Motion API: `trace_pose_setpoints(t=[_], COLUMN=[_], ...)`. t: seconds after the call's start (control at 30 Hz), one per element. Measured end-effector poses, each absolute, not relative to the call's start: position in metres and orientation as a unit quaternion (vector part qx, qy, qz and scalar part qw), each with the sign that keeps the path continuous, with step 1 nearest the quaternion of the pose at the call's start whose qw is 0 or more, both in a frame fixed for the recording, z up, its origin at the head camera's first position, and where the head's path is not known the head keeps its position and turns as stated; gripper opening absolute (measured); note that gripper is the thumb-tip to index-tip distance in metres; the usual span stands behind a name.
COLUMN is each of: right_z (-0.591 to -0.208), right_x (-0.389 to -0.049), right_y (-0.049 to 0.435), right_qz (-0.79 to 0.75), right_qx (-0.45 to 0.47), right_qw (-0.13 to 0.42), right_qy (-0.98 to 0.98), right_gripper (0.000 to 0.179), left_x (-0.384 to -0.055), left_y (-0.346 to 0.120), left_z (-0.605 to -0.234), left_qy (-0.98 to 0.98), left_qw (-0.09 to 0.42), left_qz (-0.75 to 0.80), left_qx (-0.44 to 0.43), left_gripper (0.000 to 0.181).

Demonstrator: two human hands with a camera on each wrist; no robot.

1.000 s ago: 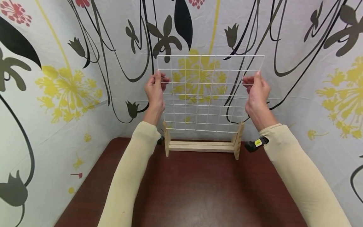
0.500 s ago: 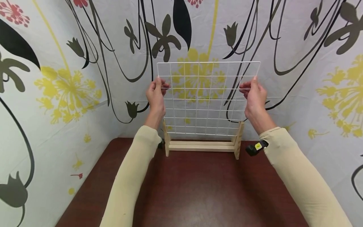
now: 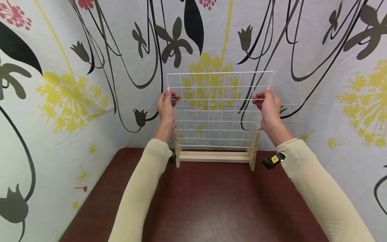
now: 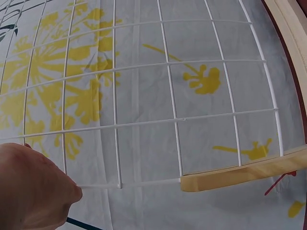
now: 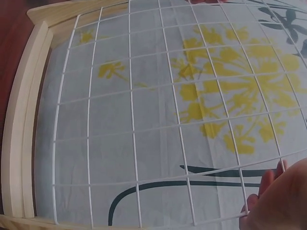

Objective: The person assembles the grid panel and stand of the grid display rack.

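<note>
A white wire grid panel (image 3: 209,99) stands nearly upright between my hands. My left hand (image 3: 166,107) grips its left edge, thumb in front and fingers behind. On the right edge, my right hand (image 3: 270,106) holds at about the same height. Below is a pale wooden stand (image 3: 214,157) with two side uprights joined by a low crossbar. The panel's lower part sits between the uprights, and its bottom wire is a little above the crossbar. In the left wrist view, one wooden upright (image 4: 230,177) lies along the panel's edge. A gap separates crossbar (image 5: 18,129) and bottom wire in the right wrist view.
The stand rests near the back of a dark red-brown table (image 3: 217,198). Behind and at both sides hangs a white cloth (image 3: 121,84) with grey, black and yellow flower prints. A black wrist camera (image 3: 270,162) sticks out by my right sleeve.
Both hands have moved down with the grid panel, the right one also slightly inward. The panel's bottom wire has come nearer the crossbar. The stand has stayed in place.
</note>
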State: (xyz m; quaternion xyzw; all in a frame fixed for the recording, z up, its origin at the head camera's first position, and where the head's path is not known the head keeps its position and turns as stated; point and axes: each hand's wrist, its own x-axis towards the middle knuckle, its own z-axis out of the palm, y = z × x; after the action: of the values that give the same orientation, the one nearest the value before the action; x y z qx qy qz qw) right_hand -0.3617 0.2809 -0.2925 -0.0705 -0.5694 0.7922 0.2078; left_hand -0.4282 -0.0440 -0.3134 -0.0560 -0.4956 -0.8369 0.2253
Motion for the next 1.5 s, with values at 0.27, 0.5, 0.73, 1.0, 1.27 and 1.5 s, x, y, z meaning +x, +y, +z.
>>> trace_pose_setpoints(t=[0.27, 0.5, 0.73, 1.0, 1.27, 1.5], right_z=[-0.301, -0.307, -0.313, -0.318, -0.326, -0.336], right_x=[-0.361, -0.364, -0.363, -0.363, -0.363, -0.363], right_y=[0.283, 0.282, 0.284, 0.289, 0.293, 0.296], right_qz=[0.77, 0.769, 0.758, 0.746, 0.698, 0.631], right_qx=[-0.074, -0.067, -0.066, -0.069, -0.084, -0.07], right_qw=[0.199, 0.196, 0.195, 0.17, 0.179, 0.199], right_qy=[-0.602, -0.605, -0.619, -0.64, -0.688, -0.746], right_gripper=[0.046, 0.046, 0.046, 0.051, 0.051, 0.053], left_x=[-0.426, -0.428, -0.429, -0.428, -0.428, -0.43], left_y=[-0.045, -0.047, -0.047, -0.048, -0.046, -0.046], left_z=[-0.322, -0.331, -0.337, -0.346, -0.354, -0.362], left_qy=[-0.5, -0.493, -0.501, -0.504, -0.522, -0.492], left_qw=[0.215, 0.216, 0.216, 0.212, 0.218, 0.211], left_qz=[-0.838, -0.842, -0.837, -0.836, -0.824, -0.845], left_qx=[-0.048, -0.038, -0.037, -0.036, -0.028, -0.018], left_gripper=[0.032, 0.031, 0.031, 0.031, 0.031, 0.028])
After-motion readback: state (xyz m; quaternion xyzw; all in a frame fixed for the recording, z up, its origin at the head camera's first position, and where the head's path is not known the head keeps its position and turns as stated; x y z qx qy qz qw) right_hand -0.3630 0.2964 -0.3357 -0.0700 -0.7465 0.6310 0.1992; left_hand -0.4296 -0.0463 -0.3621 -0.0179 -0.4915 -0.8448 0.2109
